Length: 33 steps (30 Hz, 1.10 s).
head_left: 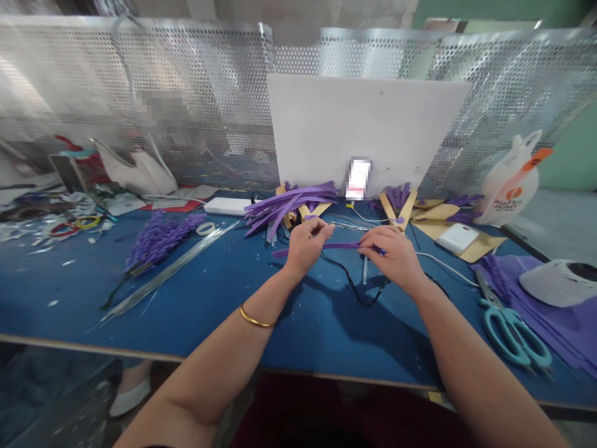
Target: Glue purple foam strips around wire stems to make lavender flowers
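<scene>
A narrow purple strip (342, 246) stretches sideways between my two hands, a little above the blue table. My left hand (305, 246) is closed on it, with the strip's free end poking out to the left. The fingers of my right hand (389, 252) pinch the strip's other end. Just behind my left hand lies a loose pile of purple strips (293, 202). Beyond my right hand is a small bunch of purple flowers (397, 198) in tan paper. A short clear stick (365, 271) shows below the strip, near my right fingers.
Teal-handled scissors (513, 330) and purple sheets (555, 311) lie at right. At left are a purple flower bunch (161, 239) and a bundle of thin clear rods (172, 264). A phone (358, 179) leans on the white board (336, 124). A black cable (347, 277) crosses the table (224, 311).
</scene>
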Available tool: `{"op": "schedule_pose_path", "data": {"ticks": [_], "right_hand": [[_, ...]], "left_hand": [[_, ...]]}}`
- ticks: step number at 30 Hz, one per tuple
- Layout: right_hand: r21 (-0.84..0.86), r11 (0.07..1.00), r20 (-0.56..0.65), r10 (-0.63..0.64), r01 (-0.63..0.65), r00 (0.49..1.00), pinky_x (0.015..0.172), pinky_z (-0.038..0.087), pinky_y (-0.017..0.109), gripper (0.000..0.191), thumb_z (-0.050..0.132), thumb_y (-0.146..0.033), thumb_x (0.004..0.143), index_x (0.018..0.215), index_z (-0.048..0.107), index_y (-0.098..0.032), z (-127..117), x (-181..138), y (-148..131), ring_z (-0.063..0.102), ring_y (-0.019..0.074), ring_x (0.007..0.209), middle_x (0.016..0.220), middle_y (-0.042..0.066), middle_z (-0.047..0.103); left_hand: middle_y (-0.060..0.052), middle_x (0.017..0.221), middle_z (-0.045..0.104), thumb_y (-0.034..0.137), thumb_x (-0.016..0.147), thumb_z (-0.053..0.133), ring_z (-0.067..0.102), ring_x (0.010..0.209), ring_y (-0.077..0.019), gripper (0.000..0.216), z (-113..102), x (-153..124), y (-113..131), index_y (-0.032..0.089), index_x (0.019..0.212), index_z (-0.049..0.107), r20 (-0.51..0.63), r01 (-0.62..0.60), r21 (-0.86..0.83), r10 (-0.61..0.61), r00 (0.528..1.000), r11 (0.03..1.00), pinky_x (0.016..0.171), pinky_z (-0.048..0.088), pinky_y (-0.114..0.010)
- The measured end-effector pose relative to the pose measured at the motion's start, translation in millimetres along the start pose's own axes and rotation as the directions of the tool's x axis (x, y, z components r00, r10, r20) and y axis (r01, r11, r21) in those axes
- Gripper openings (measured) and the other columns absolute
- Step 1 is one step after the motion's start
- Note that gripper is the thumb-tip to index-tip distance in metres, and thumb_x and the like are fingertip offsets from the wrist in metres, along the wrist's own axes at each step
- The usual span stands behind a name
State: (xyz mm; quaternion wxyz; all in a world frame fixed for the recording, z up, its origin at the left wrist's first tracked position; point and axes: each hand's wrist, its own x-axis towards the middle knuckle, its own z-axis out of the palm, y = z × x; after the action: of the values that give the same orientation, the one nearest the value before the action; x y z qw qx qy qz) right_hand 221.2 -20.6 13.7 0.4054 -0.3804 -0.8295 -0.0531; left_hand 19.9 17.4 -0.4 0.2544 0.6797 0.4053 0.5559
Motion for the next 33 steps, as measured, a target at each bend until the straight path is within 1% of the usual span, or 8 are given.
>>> {"op": "schedule_pose_path", "data": {"ticks": [6,9,12,15,18,23,27,33], "right_hand": [[-0.020,1.000,-0.002,0.021,-0.021,1.000,0.085,0.043,0.038,0.007,0.064,-0.024,0.081,0.075,0.064,-0.023,1,0,1,0.064,0.0176,0.084,0.082,0.000,0.069],[-0.027,0.999,0.001,0.024,-0.024,1.000,0.085,0.043,0.037,0.006,0.064,-0.023,0.081,0.075,0.064,-0.023,2,0,2,0.064,0.0173,0.084,0.083,0.000,0.069],[-0.029,0.999,0.003,0.016,-0.016,1.000,0.084,0.043,0.037,0.006,0.064,-0.023,0.081,0.076,0.064,-0.023,3,0,1,0.064,0.0173,0.083,0.083,0.000,0.069],[-0.024,1.000,0.011,-0.005,0.005,1.000,0.082,0.043,0.036,0.006,0.063,-0.023,0.082,0.075,0.064,-0.023,4,-1,1,0.064,0.0175,0.083,0.083,0.001,0.069],[-0.024,1.000,0.024,-0.016,0.017,1.000,0.081,0.043,0.035,0.007,0.063,-0.023,0.082,0.075,0.063,-0.022,5,-1,0,0.064,0.0174,0.082,0.083,0.001,0.069],[-0.018,1.000,0.055,0.014,-0.013,0.998,0.082,0.043,0.036,0.008,0.064,-0.023,0.081,0.073,0.063,-0.022,3,0,0,0.064,0.0177,0.081,0.082,0.001,0.069],[-0.011,0.999,0.033,0.043,-0.042,0.999,0.082,0.043,0.037,0.007,0.063,-0.023,0.082,0.074,0.064,-0.023,2,0,1,0.064,0.0179,0.081,0.083,0.001,0.069],[-0.018,0.999,0.029,0.030,-0.030,0.999,0.082,0.044,0.036,0.006,0.063,-0.024,0.082,0.076,0.064,-0.022,3,0,1,0.063,0.0180,0.082,0.083,0.001,0.069]], "left_hand": [[0.001,0.047,0.052,0.041,0.090,0.045,0.049,0.048,-0.0101,0.046,-4,-2,-2,0.018,0.051,0.056,-0.168,0.006,0.158,0.021,0.986,0.987,0.054,0.040,-0.024],[-0.003,0.080,0.070,0.033,0.085,0.055,0.063,0.074,-0.0142,0.020,-1,0,-4,0.020,0.080,0.069,-0.188,-0.065,0.108,0.085,0.978,0.992,0.069,0.048,-0.026],[-0.004,0.113,0.068,0.028,0.080,0.063,0.063,0.098,-0.0174,0.028,3,1,-3,0.025,0.107,0.066,-0.040,-0.162,0.065,0.164,0.986,0.985,0.082,0.049,-0.029],[-0.002,0.096,0.073,0.033,0.080,0.064,0.066,0.092,-0.0185,0.018,8,-3,-1,0.025,0.092,0.073,0.194,-0.172,0.081,0.153,0.969,0.982,0.086,0.048,-0.031],[0.000,0.081,0.074,0.037,0.079,0.064,0.067,0.080,-0.0174,0.016,12,-7,-1,0.025,0.076,0.075,0.286,-0.156,0.084,0.126,0.950,0.984,0.083,0.048,-0.030],[0.000,0.073,0.072,0.036,0.081,0.060,0.066,0.072,-0.0150,0.022,9,-6,-4,0.019,0.071,0.071,0.098,0.025,-0.074,-0.017,0.995,0.997,0.069,0.049,-0.024],[-0.001,0.057,0.064,0.042,0.089,0.044,0.060,0.059,-0.0132,0.046,2,-1,-3,0.018,0.055,0.061,-0.114,0.046,-0.037,-0.050,0.992,0.998,0.063,0.046,-0.025],[0.002,0.083,0.074,0.037,0.076,0.067,0.065,0.080,-0.0162,0.013,7,-5,2,0.027,0.081,0.074,0.279,-0.168,0.169,0.116,0.953,0.971,0.098,0.036,-0.034]]}}
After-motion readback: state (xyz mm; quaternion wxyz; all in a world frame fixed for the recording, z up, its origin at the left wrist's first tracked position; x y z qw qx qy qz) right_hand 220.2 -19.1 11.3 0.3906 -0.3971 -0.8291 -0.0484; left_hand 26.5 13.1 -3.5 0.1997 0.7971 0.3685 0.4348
